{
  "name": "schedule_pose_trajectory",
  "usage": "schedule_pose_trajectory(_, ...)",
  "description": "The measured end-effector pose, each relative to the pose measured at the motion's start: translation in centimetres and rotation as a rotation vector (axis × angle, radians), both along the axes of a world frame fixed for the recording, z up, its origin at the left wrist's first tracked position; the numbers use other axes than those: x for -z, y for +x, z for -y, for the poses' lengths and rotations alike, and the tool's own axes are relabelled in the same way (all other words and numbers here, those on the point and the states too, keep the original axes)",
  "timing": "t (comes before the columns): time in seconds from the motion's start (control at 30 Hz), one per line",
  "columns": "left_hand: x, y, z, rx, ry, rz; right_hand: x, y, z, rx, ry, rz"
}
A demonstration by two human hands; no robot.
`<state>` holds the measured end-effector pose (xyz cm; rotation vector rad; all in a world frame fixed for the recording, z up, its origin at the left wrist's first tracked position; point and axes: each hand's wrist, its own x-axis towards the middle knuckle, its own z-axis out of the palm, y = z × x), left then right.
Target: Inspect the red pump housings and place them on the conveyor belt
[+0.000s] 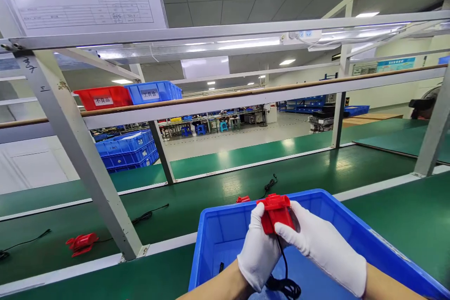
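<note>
A red plastic part (276, 214) with a black cable (284, 262) is held up between both hands, over a large blue bin (225, 229). My left hand (258, 248), in a white glove, grips its left side and underside. On the right side, my right hand (321, 243), also gloved in white, closes round the part with the thumb across its front. The cable hangs from the part, and a coiled bundle of it shows below the hands, inside the bin. A small black piece (221, 267) lies at the bin's left.
Beyond a white rail, a green belt (197, 197) carries a red part (82, 243) at left, another red part (243, 199) behind the bin, and black cables. A metal post (87, 159) stands left. Red (101, 98) and blue (154, 92) trays sit on the shelf.
</note>
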<state>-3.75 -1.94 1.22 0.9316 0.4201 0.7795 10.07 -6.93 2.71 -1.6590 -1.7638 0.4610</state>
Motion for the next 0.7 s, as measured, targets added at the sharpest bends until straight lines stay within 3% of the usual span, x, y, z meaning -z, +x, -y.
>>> schedule_pose_trajectory(0.13, -0.1, -0.1, 0.3, -0.016, -0.068, 0.029, -0.6, -1.3, 0.9, 0.092, 0.095, 0.203)
schedule_pose_trajectory(0.3, -0.3, -0.7, 0.6, 0.012, -0.133, 0.098, -0.3, -2.0, 2.1, 0.039, 0.447, 0.394)
schedule_pose_trajectory(0.43, -0.7, -1.0, 0.7, 0.072, -0.067, 0.067, -0.4, -1.7, 2.5, 0.033, 0.453, 0.379)
schedule_pose_trajectory(0.5, -1.3, -1.3, 0.9, -0.002, 0.06, -0.005, -0.7, -1.3, 2.4, 0.008, 0.397, 0.321)
schedule_pose_trajectory(0.6, -2.1, -2.0, 1.2, -0.229, 0.412, -0.149, -1.0, -0.4, 2.0, -0.042, 0.236, 0.178)
schedule_pose_trajectory(0.7, -2.0, -2.7, 1.1, -0.387, 0.719, -0.249, -0.7, 0.4, 1.7, -0.119, 0.06, 0.046)
